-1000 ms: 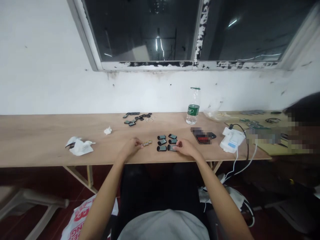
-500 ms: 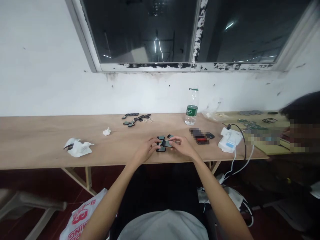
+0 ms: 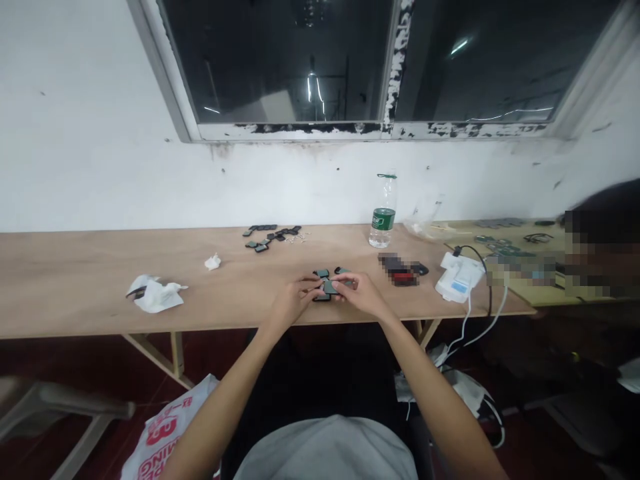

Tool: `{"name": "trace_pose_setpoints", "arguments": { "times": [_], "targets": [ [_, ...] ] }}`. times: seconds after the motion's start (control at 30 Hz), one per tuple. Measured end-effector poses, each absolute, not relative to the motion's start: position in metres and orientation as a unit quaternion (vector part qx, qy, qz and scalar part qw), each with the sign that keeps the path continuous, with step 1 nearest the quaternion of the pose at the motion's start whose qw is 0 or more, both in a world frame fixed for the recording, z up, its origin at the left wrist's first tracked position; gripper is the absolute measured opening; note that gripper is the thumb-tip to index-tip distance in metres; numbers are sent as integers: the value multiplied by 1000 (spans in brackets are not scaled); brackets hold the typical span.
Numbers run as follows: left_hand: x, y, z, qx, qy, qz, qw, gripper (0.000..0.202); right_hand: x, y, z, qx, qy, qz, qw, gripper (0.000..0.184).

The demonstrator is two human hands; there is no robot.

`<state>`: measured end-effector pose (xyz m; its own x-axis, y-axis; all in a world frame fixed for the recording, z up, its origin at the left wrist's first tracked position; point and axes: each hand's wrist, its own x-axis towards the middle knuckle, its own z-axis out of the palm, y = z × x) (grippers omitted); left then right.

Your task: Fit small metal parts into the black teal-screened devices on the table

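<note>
Between my two hands is a small flat rectangular piece [image 3: 329, 287] with a grey-green face and what look like dark edges. My left hand [image 3: 294, 297] pinches its left side with thumb and fingertips. The thumb of my right hand [image 3: 367, 294] presses on its face, with the fingers around its right side. Similar pieces lie on the table close by: one grey-green piece [image 3: 321, 273] just behind the held one, a dark-edged piece [image 3: 342, 271] by my right fingers, and another [image 3: 323, 298] partly hidden in front.
On the wooden table [image 3: 80, 280] are more dark pieces [image 3: 260, 245], small white bits [image 3: 296, 239], crumpled tissues [image 3: 159, 295], a water bottle [image 3: 383, 220], and a white power strip [image 3: 457, 279] with cables. At right, a person [image 3: 607, 233] sits by circuit boards [image 3: 505, 248].
The held piece has shifted slightly left and its grey-green face shows more under my right thumb. My left fingers have moved a little closer around it.
</note>
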<state>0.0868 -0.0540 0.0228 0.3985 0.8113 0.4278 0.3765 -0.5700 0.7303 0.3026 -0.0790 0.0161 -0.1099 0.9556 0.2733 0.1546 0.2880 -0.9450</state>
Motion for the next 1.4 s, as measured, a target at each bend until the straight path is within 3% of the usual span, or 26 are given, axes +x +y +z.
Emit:
{"name": "trace_pose_setpoints", "arguments": {
  "times": [0.2, 0.43, 0.57, 0.73, 0.97, 1.1, 1.4],
  "targets": [
    [87, -45, 18, 677, 378, 415, 476, 40, 301, -82, 18, -431, -637, 417, 485, 36],
    [86, -43, 12, 673, 368, 389, 510, 44, 298, -83, 16, -411, -649, 432, 472, 34],
    [88, -40, 11, 714, 390, 374, 444, 41, 305, -72, 10, -431, -651, 415, 466, 32],
    [76, -31, 14, 759, 444, 366, 305, 34, 336, -49, -11, -527, -659, 313, 436, 20],
    [40, -5, 9, 790, 519, 273, 179, 29, 360, -42, -26, -584, -660, 299, 365, 20],
    [29, 6, 0, 799, 530, 231, 162, 39, 355, -44, -26, -620, -668, 203, 358, 16],
    [19, 14, -10, 810, 514, 234, 156, 31, 311, -53, -21, -569, -725, 65, 382, 18]
  ]
}}
